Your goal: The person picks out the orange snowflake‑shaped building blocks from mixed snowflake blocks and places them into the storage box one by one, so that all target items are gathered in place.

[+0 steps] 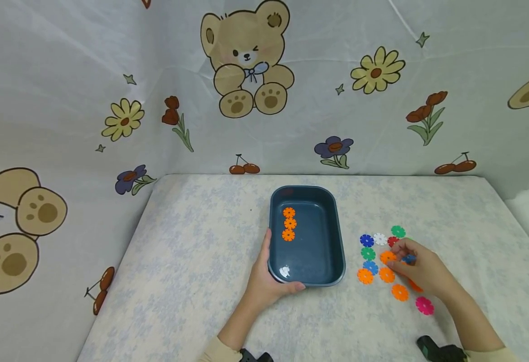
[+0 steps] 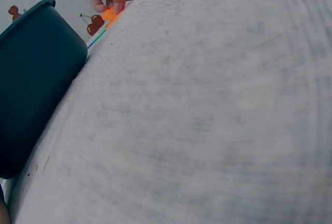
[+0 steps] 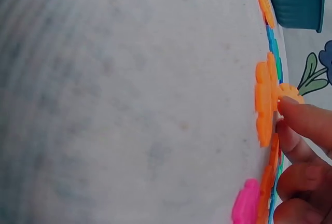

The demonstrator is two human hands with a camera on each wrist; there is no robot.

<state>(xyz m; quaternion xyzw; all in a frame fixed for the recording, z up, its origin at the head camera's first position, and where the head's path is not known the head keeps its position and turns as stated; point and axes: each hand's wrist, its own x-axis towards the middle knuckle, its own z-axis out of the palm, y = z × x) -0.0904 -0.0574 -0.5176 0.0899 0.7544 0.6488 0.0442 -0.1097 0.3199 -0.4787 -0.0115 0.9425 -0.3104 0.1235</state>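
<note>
In the head view, the left hand (image 1: 269,284) grips the near-left corner of the blue rectangular tray (image 1: 321,241), thumb on the near rim and fingers along the left side. Three orange flower-shaped discs (image 1: 290,223) lie in a column inside, toward the left wall. To the right of the tray, the right hand (image 1: 420,266) pinches an orange disc (image 1: 387,257) among loose ones on the tabletop (image 1: 192,261), including a white disc (image 1: 379,239) and a pink disc (image 1: 425,305).

In the left wrist view, the tray's wall stands at the left; only a sliver of the left hand shows, its fingers impossible to tell there.

In the right wrist view, thumb and forefinger meet on the orange disc's edge, the other fingers curled inward; the pink disc lies below.
</note>
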